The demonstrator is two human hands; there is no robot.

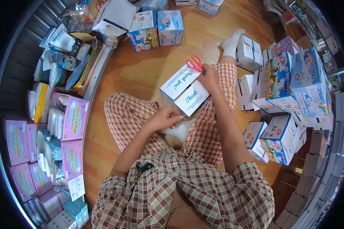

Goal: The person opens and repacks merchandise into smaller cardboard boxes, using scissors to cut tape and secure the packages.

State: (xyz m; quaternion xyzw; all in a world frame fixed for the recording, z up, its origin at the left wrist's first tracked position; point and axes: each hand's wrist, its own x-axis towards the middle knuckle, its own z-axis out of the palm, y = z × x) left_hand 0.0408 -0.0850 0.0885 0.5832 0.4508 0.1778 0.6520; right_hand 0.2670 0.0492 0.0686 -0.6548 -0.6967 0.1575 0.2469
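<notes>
A white carton with blue "Thank you!" lettering [184, 91] rests between my bent legs, its two top flaps meeting at a middle seam. My right hand [209, 78] is closed on a pair of scissors [195, 63] at the carton's far right edge. The red handle loops point away from me, and the fingers cover much of the rest. Close to the carton's near left corner, my left hand [166, 119] hovers with loosely bent fingers and nothing visible in it. Below that hand lies something white [177, 131], partly covered by my legs.
Colourful cartons [170, 28] stand ahead on the wooden floor [133, 72]. More cartons [279, 76] are stacked to my right, beside shelves of packed goods. Along the left, a shelf holds pink boxes [75, 118] and plastic packets. My white-socked foot [230, 44] stretches forward.
</notes>
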